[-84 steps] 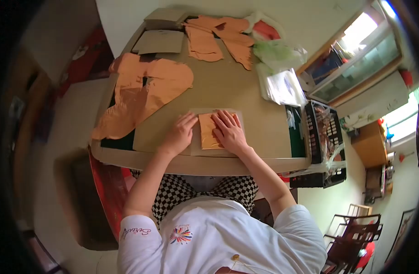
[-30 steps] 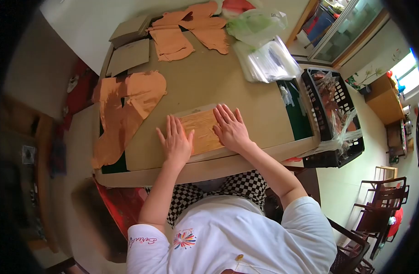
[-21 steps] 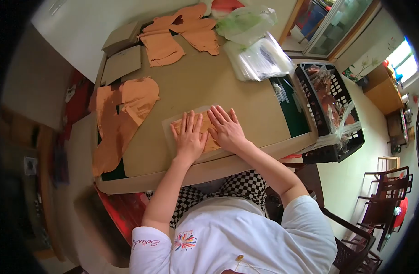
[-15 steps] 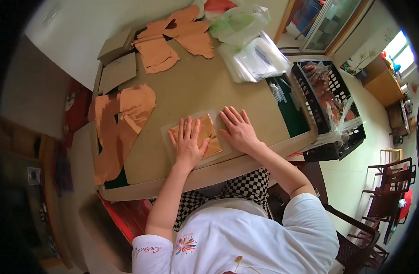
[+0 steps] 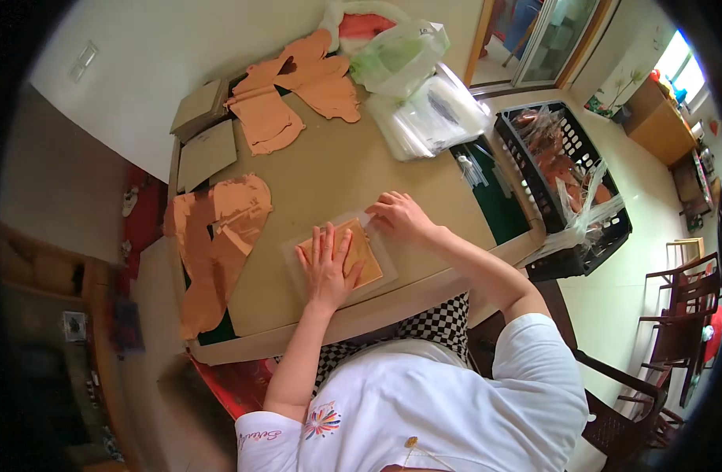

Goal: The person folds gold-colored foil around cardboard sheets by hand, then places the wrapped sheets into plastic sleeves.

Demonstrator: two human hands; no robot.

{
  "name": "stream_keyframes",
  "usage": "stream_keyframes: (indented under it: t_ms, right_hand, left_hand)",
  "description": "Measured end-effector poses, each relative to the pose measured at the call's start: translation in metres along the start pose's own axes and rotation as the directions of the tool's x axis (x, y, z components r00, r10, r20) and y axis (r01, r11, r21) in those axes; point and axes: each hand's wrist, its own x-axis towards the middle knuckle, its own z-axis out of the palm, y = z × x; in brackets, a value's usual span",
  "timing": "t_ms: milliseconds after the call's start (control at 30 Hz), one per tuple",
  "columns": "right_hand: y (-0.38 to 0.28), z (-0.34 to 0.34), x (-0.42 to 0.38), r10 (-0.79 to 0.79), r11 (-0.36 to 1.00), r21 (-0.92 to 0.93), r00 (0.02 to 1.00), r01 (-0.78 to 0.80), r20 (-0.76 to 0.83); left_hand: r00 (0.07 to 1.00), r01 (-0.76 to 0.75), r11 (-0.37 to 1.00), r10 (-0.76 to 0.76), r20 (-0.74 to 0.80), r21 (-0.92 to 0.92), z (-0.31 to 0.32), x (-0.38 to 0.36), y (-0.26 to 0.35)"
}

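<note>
A flat, folded copper-coloured piece (image 5: 367, 259) lies near the front edge of the table, inside a clear plastic bag (image 5: 387, 269) whose margin shows around it. My left hand (image 5: 327, 271) rests flat on the piece, fingers spread, pressing it from above. At the bag's upper right corner is my right hand (image 5: 404, 218), its fingers bent together on the bag's edge. The fingertips partly hide that corner.
Loose copper-coloured pieces (image 5: 227, 228) lie at left and more (image 5: 270, 118) at the back. Cardboard sheets (image 5: 207, 153) are back left. A stack of clear bags (image 5: 432, 118) lies back right. Beside the table stands a black crate (image 5: 534, 169) with wrapped pieces.
My right hand has gone from lying flat with fingers stretched to bent fingers at the bag's corner. My left hand stays on the folded piece. The view has shifted slightly.
</note>
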Motion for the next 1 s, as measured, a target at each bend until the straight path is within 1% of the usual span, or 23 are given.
stream_keyframes:
  t_ms: [67,167,267,367,467,567,667,767,867,967,1000]
  right_hand:
    - [-0.003,0.012,0.003,0.052,0.999,0.009,0.998,-0.052,0.024]
    - [-0.011,0.021,0.011,0.072,0.995,0.061,0.982,-0.084,0.173]
    - [-0.011,0.028,0.013,0.113,0.983,0.118,0.97,-0.141,0.214]
    - [-0.021,0.019,0.02,0.363,0.9,0.188,0.915,-0.393,0.177]
    - [-0.017,0.031,0.021,0.323,0.935,0.107,0.937,-0.338,0.135]
    - [-0.01,0.032,0.025,0.341,0.92,0.113,0.908,-0.376,0.244]
    - [-0.014,0.018,0.031,0.381,0.88,0.155,0.863,-0.448,0.332]
    - [-0.018,0.018,0.032,0.416,0.89,0.023,0.834,-0.454,0.363]
    - [-0.019,0.015,0.029,0.415,0.875,0.085,0.83,-0.477,0.373]
    - [-0.022,0.009,0.03,0.445,0.829,0.109,0.766,-0.548,0.464]
    - [-0.023,0.007,0.031,0.479,0.782,0.125,0.718,-0.61,0.504]
  left_hand:
    - [1.0,-0.012,1.0,0.012,0.003,-0.013,0.001,-0.001,-0.001]
    - [1.0,-0.01,0.999,0.01,0.007,-0.037,0.001,-0.002,-0.001]
    - [1.0,0.002,0.999,-0.001,0.012,-0.052,0.002,0.0,-0.001]
    - [0.999,0.01,0.999,-0.009,0.033,-0.032,0.001,-0.001,0.001]
    - [1.0,0.006,1.0,-0.005,0.031,-0.03,0.003,-0.001,0.0]
    - [1.0,0.0,0.998,0.001,0.021,-0.057,0.004,-0.001,-0.001]
    - [1.0,-0.007,0.997,0.008,0.009,-0.078,0.005,-0.002,-0.002]
    - [1.0,-0.012,0.997,0.012,0.004,-0.072,0.007,-0.002,-0.004]
    - [1.0,-0.005,0.998,0.006,0.022,-0.062,0.007,-0.004,-0.003]
    - [1.0,0.006,0.999,-0.004,0.023,-0.052,0.007,-0.002,-0.001]
    - [0.999,0.011,0.999,-0.01,0.031,-0.041,0.007,-0.002,-0.001]
